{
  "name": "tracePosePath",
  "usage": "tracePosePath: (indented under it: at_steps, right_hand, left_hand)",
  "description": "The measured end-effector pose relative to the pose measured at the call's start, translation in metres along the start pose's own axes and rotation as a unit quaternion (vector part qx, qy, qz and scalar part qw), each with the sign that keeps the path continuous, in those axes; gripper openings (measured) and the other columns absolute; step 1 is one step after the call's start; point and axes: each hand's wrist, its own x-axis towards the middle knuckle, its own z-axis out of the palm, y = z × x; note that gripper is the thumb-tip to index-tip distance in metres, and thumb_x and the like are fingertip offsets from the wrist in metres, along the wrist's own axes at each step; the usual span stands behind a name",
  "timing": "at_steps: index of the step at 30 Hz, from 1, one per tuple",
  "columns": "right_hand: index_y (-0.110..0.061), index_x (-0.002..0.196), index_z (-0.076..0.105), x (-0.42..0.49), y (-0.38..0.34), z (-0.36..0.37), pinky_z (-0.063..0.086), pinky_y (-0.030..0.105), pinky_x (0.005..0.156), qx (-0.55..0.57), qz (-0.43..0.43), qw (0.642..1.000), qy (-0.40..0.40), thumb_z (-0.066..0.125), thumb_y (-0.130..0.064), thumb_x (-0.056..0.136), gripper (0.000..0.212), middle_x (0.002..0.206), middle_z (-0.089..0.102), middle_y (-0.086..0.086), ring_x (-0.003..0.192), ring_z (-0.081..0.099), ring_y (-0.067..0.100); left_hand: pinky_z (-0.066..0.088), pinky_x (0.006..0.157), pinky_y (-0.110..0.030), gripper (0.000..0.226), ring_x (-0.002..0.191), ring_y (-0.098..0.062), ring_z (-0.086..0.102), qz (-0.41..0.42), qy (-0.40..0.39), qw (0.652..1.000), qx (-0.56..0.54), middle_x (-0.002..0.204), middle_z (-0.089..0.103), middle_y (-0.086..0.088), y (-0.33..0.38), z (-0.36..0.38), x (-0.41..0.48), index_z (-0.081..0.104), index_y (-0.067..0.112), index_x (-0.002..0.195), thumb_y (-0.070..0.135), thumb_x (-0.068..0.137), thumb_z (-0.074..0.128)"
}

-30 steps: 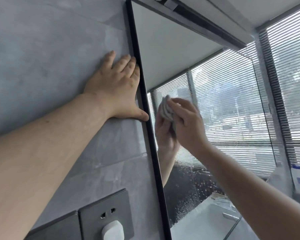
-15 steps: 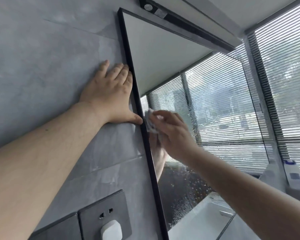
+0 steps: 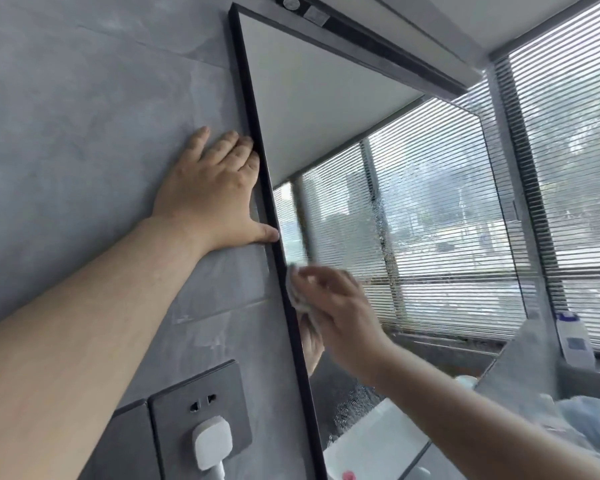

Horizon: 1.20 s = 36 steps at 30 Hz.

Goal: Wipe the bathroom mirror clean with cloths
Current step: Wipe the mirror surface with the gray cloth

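Pale grey cloth (image 3: 297, 296), wadded small, sat in the grip of the right hand (image 3: 333, 306). The fingers were bent over it and pressed it to the glass of the mirror (image 3: 326, 116), hard against the black frame (image 3: 257, 150) on the left edge, about midway up. The hand was blurred, so the thumb's place was hard to read, but the grip was plainly closed on the cloth rather than flat. Bunching it that way probably gave a firm pad to work into the line where glass met frame.

Higher up, the left hand (image 3: 212, 195) lay spread on the grey tiled wall (image 3: 84, 133) just beside the frame. Its fingers were straight, it held nothing, and its thumb tip touched the frame. It looked like a brace for leaning in, kept off the glass so as to leave no prints.

Further out, the upper glass looked clear. A vertical band of droplets (image 3: 378, 216) crossed the middle, well apart from the cloth, and a speckled wet patch (image 3: 354, 403) showed low down, under the right forearm. The job seemed partly done, with the middle and bottom yet to be wiped.

Below the left arm, a dark socket plate (image 3: 201, 410) carried a white plug (image 3: 210, 445) near the frame, so a wet cloth would need care there. A white bottle (image 3: 574, 337) stood on the sill at the far right.
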Motion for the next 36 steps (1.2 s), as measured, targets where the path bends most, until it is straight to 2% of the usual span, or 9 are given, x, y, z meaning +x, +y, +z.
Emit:
tracePosePath:
  at_steps: [4, 8, 15, 19, 23, 26, 29, 33, 36]
  right_hand:
    - [-0.016, 0.133, 0.058, -0.057, -0.001, -0.002, 0.05, 0.04, 0.086, -0.033, -0.087, 0.995, -0.037, 0.067, 0.002, 0.081, 0.055, 0.135, 0.053, -0.002, 0.105, 0.052, 0.019]
    - [-0.011, 0.127, 0.065, -0.041, 0.017, -0.004, 0.053, 0.04, 0.083, -0.061, -0.122, 0.99, -0.019, 0.071, 0.003, 0.08, 0.05, 0.132, 0.056, 0.0, 0.099, 0.057, 0.023]
    - [-0.02, 0.121, 0.072, 0.04, 0.074, -0.023, 0.052, 0.041, 0.093, -0.047, 0.192, 0.976, 0.087, 0.056, -0.009, 0.099, 0.029, 0.12, 0.066, -0.006, 0.109, 0.058, 0.019]
    - [-0.019, 0.117, 0.073, 0.049, 0.073, -0.022, 0.05, 0.04, 0.096, 0.006, 0.26, 0.956, 0.139, 0.056, -0.009, 0.096, 0.029, 0.117, 0.065, -0.008, 0.11, 0.059, 0.017]
    - [-0.017, 0.122, 0.07, 0.018, 0.03, -0.007, 0.051, 0.041, 0.089, -0.058, 0.125, 0.986, 0.093, 0.055, -0.024, 0.096, 0.031, 0.121, 0.065, -0.003, 0.104, 0.057, 0.017]
    - [-0.014, 0.118, 0.072, 0.005, 0.01, 0.002, 0.05, 0.04, 0.086, -0.084, -0.012, 0.992, 0.089, 0.053, -0.02, 0.093, 0.032, 0.12, 0.067, 0.001, 0.097, 0.062, 0.023]
    - [-0.013, 0.116, 0.073, 0.021, 0.016, 0.001, 0.053, 0.04, 0.082, -0.086, -0.037, 0.991, 0.099, 0.054, -0.015, 0.093, 0.03, 0.118, 0.068, 0.003, 0.093, 0.063, 0.024]
    - [-0.015, 0.115, 0.074, 0.062, 0.058, -0.012, 0.049, 0.031, 0.09, -0.065, 0.155, 0.976, 0.137, 0.057, -0.013, 0.097, 0.025, 0.117, 0.066, 0.0, 0.104, 0.06, 0.02]
    - [-0.013, 0.11, 0.076, 0.079, 0.092, -0.027, 0.046, 0.025, 0.086, 0.003, 0.327, 0.924, 0.2, 0.062, -0.016, 0.096, 0.02, 0.112, 0.064, -0.002, 0.104, 0.063, 0.021]
  left_hand:
    - [-0.001, 0.123, -0.051, 0.137, 0.154, -0.023, 0.006, 0.006, -0.021, 1.0, 0.016, 0.166, 0.014, -0.008, 0.008, 0.005, -0.009, 0.018, 0.009, 0.157, 0.098, 0.054, 0.031]
    - [-0.001, 0.124, -0.048, 0.131, 0.153, -0.021, 0.01, -0.002, -0.011, 1.0, -0.006, 0.165, 0.018, -0.006, 0.007, 0.004, -0.009, 0.023, 0.011, 0.156, 0.097, 0.057, 0.031]
    - [-0.002, 0.124, -0.046, 0.124, 0.154, -0.02, 0.009, -0.008, -0.013, 1.0, -0.02, 0.166, 0.018, -0.004, 0.009, 0.001, -0.012, 0.024, 0.013, 0.156, 0.092, 0.061, 0.028]
    - [-0.001, 0.124, -0.047, 0.124, 0.153, -0.021, 0.01, -0.007, -0.01, 1.0, -0.013, 0.165, 0.019, -0.004, 0.011, 0.003, -0.011, 0.025, 0.013, 0.156, 0.093, 0.062, 0.027]
    - [0.0, 0.124, -0.047, 0.124, 0.153, -0.021, 0.013, -0.007, -0.003, 1.0, -0.017, 0.164, 0.022, -0.005, 0.011, 0.004, -0.011, 0.029, 0.012, 0.155, 0.093, 0.061, 0.027]
    - [0.0, 0.124, -0.047, 0.124, 0.153, -0.022, 0.014, -0.006, -0.001, 1.0, -0.02, 0.164, 0.022, -0.006, 0.01, 0.003, -0.012, 0.029, 0.011, 0.154, 0.093, 0.061, 0.029]
    - [0.0, 0.124, -0.046, 0.124, 0.153, -0.022, 0.014, -0.006, -0.003, 1.0, -0.022, 0.164, 0.022, -0.006, 0.01, 0.004, -0.012, 0.029, 0.011, 0.154, 0.093, 0.061, 0.029]
    - [0.001, 0.124, -0.047, 0.124, 0.153, -0.021, 0.011, -0.007, -0.008, 1.0, -0.011, 0.165, 0.02, -0.005, 0.01, 0.005, -0.012, 0.027, 0.012, 0.155, 0.094, 0.062, 0.024]
    - [0.0, 0.124, -0.047, 0.124, 0.154, -0.021, 0.009, -0.01, -0.01, 1.0, -0.01, 0.166, 0.018, -0.004, 0.012, 0.005, -0.012, 0.024, 0.013, 0.156, 0.093, 0.062, 0.021]
